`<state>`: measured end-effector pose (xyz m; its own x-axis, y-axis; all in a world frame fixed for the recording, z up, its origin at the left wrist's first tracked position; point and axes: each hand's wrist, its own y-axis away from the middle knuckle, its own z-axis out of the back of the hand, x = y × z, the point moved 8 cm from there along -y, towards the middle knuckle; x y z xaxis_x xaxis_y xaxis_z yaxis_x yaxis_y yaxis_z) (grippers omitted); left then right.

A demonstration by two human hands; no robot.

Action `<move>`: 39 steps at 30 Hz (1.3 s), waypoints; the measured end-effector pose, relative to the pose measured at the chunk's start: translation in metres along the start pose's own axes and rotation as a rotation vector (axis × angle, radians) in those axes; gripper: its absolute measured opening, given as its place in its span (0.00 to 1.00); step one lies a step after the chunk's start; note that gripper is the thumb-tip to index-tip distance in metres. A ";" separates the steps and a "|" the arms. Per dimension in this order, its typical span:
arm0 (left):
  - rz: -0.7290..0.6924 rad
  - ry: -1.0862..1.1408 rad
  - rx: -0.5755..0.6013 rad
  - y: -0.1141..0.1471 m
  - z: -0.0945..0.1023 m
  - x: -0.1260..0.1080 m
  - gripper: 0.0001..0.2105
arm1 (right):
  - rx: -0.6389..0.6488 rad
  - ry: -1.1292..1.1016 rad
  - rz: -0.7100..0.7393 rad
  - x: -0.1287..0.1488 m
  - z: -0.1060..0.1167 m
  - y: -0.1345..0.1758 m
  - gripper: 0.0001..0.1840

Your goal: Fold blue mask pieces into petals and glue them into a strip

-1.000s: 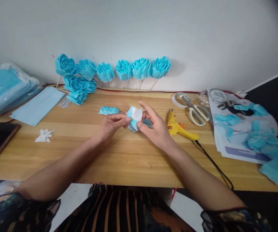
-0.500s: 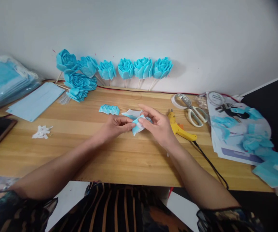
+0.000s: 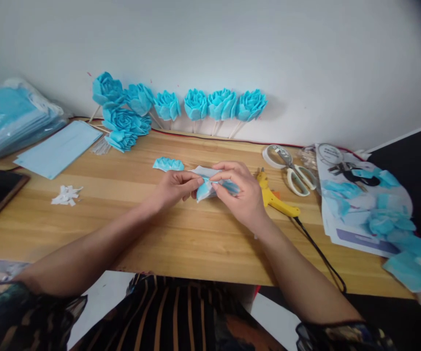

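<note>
Just above the middle of the wooden table, a blue and white piece of thin, cloth-like sheet point(image 3: 203, 191) is folded between both hands. My left hand point(image 3: 177, 187) pinches its left side with thumb and forefinger. Thumb and fingers of my right hand point(image 3: 240, 189) press on its upper middle, hiding part of the fold. A blue zigzag-edged strip point(image 3: 168, 164) lies on the table just beyond my left hand. Close beside my right hand rests a yellow glue gun point(image 3: 276, 201).
Several blue flowers on sticks point(image 3: 196, 105) lean along the wall. On the left are bagged blue sheets point(image 3: 16, 122), a flat sheet point(image 3: 59, 148), white scraps point(image 3: 66, 195) and a phone point(image 3: 0, 197). Scissors point(image 3: 300, 179), tape point(image 3: 269, 157) and papers with blue scraps point(image 3: 360, 219) lie right.
My fingers have shifted on the sheet; its fold has changed and more blue shows under my right hand. The whole view has shifted slightly.
</note>
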<state>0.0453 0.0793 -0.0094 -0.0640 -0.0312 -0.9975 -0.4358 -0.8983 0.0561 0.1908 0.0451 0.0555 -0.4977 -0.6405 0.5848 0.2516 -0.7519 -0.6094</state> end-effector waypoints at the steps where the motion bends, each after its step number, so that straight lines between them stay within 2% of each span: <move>1: -0.002 0.023 -0.003 0.000 0.000 0.000 0.17 | 0.001 0.040 0.040 0.003 0.000 0.000 0.08; 7: -0.008 0.170 -0.021 -0.002 0.001 0.001 0.17 | 0.016 0.137 0.165 0.009 -0.005 0.002 0.10; 15: -0.020 0.190 -0.045 -0.001 0.001 -0.002 0.21 | 0.031 0.164 0.199 0.009 -0.009 0.003 0.11; 21: -0.013 0.191 -0.096 -0.003 0.006 0.004 0.18 | 0.078 0.129 0.215 0.015 -0.010 0.004 0.10; 23: -0.015 0.207 -0.126 -0.003 0.008 0.005 0.18 | 0.094 0.041 0.164 0.015 -0.006 0.003 0.11; 27: -0.019 0.236 -0.149 -0.004 0.011 0.006 0.16 | 0.070 -0.158 -0.111 -0.005 0.002 0.002 0.15; 29: -0.018 0.261 -0.152 -0.004 0.011 0.007 0.16 | 0.082 -0.202 -0.195 -0.012 0.001 0.003 0.16; 35: 0.004 0.319 -0.180 -0.004 0.013 0.011 0.17 | 0.137 -0.188 -0.246 -0.017 -0.010 0.007 0.21; 39: -0.023 0.325 -0.187 -0.004 0.013 0.007 0.17 | 0.169 -0.352 -0.384 -0.027 -0.020 0.013 0.26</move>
<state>0.0349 0.0881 -0.0156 0.2450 -0.1209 -0.9620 -0.2601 -0.9640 0.0549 0.1910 0.0554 0.0209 -0.2797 -0.3071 0.9096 0.2506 -0.9380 -0.2396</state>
